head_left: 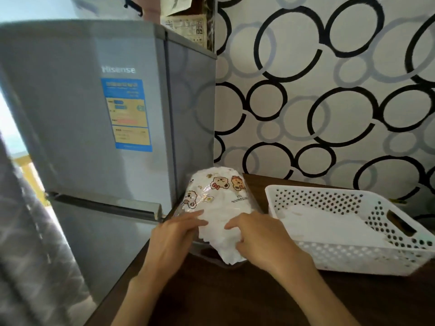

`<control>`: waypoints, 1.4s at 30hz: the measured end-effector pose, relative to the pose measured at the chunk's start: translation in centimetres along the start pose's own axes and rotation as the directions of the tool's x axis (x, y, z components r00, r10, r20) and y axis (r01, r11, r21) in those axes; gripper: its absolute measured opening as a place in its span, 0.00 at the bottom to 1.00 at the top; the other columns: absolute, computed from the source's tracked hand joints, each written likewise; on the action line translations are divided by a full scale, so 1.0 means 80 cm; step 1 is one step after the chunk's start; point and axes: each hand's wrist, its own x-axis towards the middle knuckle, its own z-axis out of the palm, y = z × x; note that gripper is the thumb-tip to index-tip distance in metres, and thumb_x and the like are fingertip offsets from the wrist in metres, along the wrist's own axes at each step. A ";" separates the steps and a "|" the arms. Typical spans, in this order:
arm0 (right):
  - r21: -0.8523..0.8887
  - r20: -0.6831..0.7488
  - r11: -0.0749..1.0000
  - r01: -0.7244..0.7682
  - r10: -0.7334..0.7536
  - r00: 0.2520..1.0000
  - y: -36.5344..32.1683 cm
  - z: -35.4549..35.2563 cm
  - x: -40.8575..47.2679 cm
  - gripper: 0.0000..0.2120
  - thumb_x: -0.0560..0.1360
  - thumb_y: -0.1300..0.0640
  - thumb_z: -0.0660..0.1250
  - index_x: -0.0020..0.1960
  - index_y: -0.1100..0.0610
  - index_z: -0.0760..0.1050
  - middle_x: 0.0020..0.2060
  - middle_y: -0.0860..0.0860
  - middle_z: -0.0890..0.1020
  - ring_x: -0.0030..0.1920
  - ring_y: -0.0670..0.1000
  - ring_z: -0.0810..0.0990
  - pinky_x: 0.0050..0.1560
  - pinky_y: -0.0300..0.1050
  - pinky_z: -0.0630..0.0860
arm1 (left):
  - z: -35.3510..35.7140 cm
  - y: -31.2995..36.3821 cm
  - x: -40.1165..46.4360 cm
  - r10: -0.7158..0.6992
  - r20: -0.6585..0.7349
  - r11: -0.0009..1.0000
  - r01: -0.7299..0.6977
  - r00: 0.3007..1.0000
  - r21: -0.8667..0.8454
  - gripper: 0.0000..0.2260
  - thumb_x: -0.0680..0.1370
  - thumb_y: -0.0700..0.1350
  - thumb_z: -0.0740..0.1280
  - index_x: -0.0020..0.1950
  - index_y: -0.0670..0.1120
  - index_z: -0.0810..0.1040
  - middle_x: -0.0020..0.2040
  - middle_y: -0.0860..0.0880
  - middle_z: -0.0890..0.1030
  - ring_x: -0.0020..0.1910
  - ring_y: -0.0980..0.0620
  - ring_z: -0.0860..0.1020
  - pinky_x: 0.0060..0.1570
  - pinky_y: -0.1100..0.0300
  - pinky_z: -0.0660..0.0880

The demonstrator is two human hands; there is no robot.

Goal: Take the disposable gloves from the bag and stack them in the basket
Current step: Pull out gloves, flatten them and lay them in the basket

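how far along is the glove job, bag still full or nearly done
Some is done: a flat layer of white gloves already lies in the white basket. In hand: both the left hand and right hand are on the cartoon-print bag. The bag still looks bulky, so much seems left.

Daylight pours in from the far left, blown out to white along the edge beside the curtain (pixel 28 243), which smears into soft grey blur. The fridge (pixel 94 114) door carries a pale sheen, its label (pixel 128 114) too soft to read, the brand lettering only just legible. Wide-angle bending tilts the fridge and curves the wall (pixel 329 90) pattern toward the corners. The table (pixel 211 297) sits dark, and a shadow pools under the bag (pixel 219 208). The left hand (pixel 174 234), the right hand (pixel 259 238) and the basket (pixel 353 252) are evenly lit, slightly soft throughout.
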 end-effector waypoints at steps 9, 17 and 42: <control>0.067 -0.225 0.997 -0.039 0.053 0.973 0.014 0.012 0.018 0.06 0.76 0.49 0.67 0.51 0.43 0.80 0.47 0.44 0.82 0.48 0.47 0.79 0.49 0.41 0.75 | 0.004 0.039 -0.009 -0.130 -0.169 0.990 0.119 0.977 -0.073 0.17 0.73 0.59 0.66 0.61 0.61 0.78 0.64 0.65 0.74 0.53 0.67 0.75 0.47 0.67 0.75; 0.128 -0.091 0.992 0.020 -0.009 0.996 0.009 0.008 0.017 0.05 0.72 0.51 0.72 0.48 0.46 0.82 0.45 0.44 0.82 0.45 0.43 0.78 0.47 0.36 0.73 | 0.016 0.044 -0.011 -0.051 -0.127 0.982 0.073 0.991 0.174 0.30 0.67 0.68 0.69 0.64 0.55 0.76 0.60 0.56 0.79 0.53 0.56 0.79 0.43 0.59 0.79; 0.564 -0.263 0.811 0.154 0.000 0.965 0.024 0.004 0.029 0.13 0.74 0.44 0.65 0.51 0.52 0.80 0.41 0.42 0.81 0.40 0.42 0.78 0.41 0.36 0.71 | 0.025 0.036 -0.013 0.162 -0.474 0.977 -0.073 0.866 0.200 0.12 0.72 0.57 0.68 0.46 0.50 0.84 0.52 0.51 0.82 0.54 0.49 0.73 0.49 0.54 0.70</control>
